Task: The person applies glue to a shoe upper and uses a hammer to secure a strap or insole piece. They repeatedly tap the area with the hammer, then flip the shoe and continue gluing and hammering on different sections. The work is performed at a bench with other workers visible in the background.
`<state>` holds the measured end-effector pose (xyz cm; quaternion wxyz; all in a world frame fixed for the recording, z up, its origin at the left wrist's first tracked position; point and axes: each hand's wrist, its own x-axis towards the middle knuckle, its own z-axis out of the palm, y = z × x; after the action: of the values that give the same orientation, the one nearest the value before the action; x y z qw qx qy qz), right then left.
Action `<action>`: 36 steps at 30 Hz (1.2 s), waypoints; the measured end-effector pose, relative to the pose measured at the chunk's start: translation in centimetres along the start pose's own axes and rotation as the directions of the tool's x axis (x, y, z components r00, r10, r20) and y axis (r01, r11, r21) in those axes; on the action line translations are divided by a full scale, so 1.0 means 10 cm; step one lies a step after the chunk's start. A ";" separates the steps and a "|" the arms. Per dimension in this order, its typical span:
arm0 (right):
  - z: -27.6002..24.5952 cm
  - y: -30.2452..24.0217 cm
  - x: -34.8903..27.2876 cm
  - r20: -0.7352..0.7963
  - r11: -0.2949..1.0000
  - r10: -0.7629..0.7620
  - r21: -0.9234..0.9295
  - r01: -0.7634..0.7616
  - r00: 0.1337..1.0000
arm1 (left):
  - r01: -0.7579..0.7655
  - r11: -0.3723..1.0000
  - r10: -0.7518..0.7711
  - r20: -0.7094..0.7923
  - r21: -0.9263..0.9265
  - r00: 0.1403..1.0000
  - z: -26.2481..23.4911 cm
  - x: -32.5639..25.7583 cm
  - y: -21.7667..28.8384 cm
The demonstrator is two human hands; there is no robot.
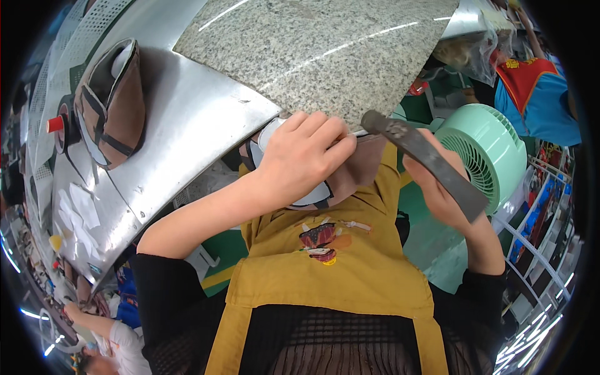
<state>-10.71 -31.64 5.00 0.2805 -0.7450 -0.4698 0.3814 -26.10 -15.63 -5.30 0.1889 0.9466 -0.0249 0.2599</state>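
My left hand (304,150) is closed over a brown shoe upper (362,170) with black and white parts. It presses the upper against the near corner of a speckled granite slab (325,56), just above my lap. My right hand (437,178) grips a hammer (431,157); its long dark metal head slants across the front of the hand, and the handle is mostly hidden. The narrow end of the head points at the slab's corner, a little right of my left fingers and apart from them.
Left of the slab is a metal tabletop (200,109) bearing another brown shoe upper (128,119), a red-capped item (56,124) and white scraps (81,209). A mint-green fan (494,147) stands close beyond my right hand. Co-workers are at upper right and lower left; wire racks (531,250) stand right.
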 end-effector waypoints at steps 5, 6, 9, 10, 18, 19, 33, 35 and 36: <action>0.04 0.09 0.08 0.066 0.988 -0.126 -0.082 0.132 0.990 | -0.008 1.000 0.008 0.058 0.008 0.998 -0.03 -0.03 0.01; 0.03 0.07 0.07 0.079 0.988 -0.125 -0.086 0.132 0.989 | 0.000 1.000 -0.001 0.088 0.010 0.996 -0.05 -0.03 0.02; 0.00 0.08 0.04 0.049 0.981 -0.162 -0.099 0.166 0.986 | -0.012 0.999 0.009 0.069 0.034 0.998 -0.02 -0.04 0.03; 0.01 0.08 0.04 0.038 0.975 -0.177 -0.133 0.181 0.983 | -0.007 0.999 0.005 0.054 0.037 0.999 -0.01 -0.05 0.03; 0.14 0.20 0.08 0.072 0.966 -0.149 -0.205 0.161 0.986 | 0.241 0.964 -0.233 0.079 -0.115 0.969 -0.10 -0.03 0.05; 0.14 0.17 0.07 0.069 0.971 -0.124 -0.195 0.135 0.990 | 0.201 0.976 -0.197 0.057 -0.079 0.979 -0.09 -0.04 0.05; 0.08 0.04 0.05 0.041 0.994 -0.105 0.000 0.105 0.994 | -0.038 0.996 0.043 -0.047 0.085 0.998 0.00 -0.12 0.02; 0.10 0.01 0.00 -0.031 0.984 -0.176 -0.017 0.175 0.984 | -0.031 0.995 0.034 -0.034 0.096 0.999 -0.01 -0.11 0.03; 0.11 -0.03 0.02 -0.003 0.982 -0.164 -0.099 0.163 0.986 | -0.025 0.995 0.028 -0.025 0.101 0.999 -0.02 -0.12 0.05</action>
<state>-11.72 -31.30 4.54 0.2764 -0.7188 -0.5463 0.3293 -27.33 -16.04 -5.60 0.1378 0.9510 -0.0217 0.2759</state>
